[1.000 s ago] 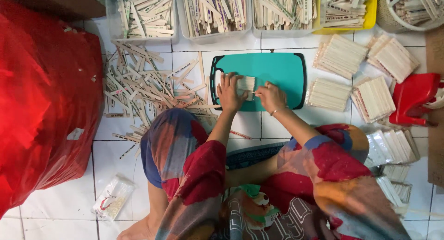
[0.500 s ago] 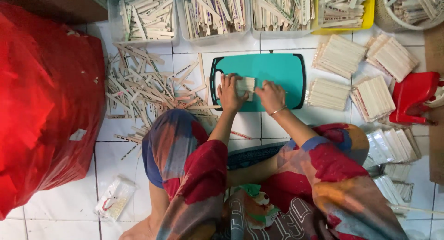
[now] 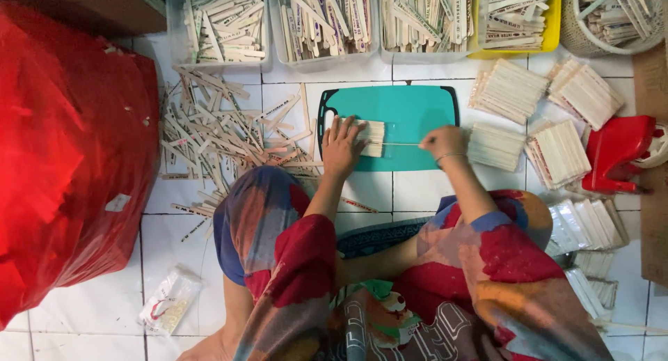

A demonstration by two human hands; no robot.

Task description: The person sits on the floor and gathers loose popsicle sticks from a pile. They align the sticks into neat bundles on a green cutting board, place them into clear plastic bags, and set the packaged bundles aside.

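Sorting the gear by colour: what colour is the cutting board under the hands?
Teal with a dark rim, the cutting board shows best in the head view.

Home floor workshop: tiled floor (image 3: 97, 312), bins of wooden sticks (image 3: 223, 27).

One head view looks straight down from above the seated person; fairly far; fingers (image 3: 346, 131) sit mid-frame; bins (image 3: 320, 27) beyond them at the top edge.
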